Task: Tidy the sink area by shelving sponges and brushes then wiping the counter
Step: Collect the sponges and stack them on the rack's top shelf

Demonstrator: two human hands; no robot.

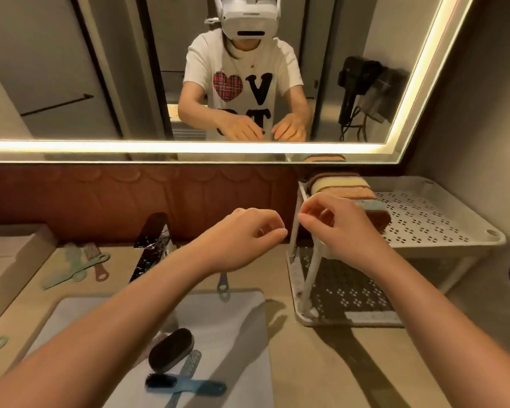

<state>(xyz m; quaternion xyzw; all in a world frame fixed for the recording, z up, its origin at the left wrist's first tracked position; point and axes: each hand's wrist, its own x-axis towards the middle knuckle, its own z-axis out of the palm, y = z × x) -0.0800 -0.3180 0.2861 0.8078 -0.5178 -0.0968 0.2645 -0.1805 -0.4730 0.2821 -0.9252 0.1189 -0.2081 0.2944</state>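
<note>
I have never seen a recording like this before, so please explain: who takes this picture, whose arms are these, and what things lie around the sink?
There is one picture, from a camera worn on a person's head, looking forward and down. The mirror shows that person wearing a white headset. The arms are the person's own: the left hand and right hand hover with fingers curled, and neither seems to hold anything. In the sink lie a dark oval brush and a blue brush. On the counter, at left, lie green brushes. At right stands a white two-level rack, with sponges on its top shelf.
</note>
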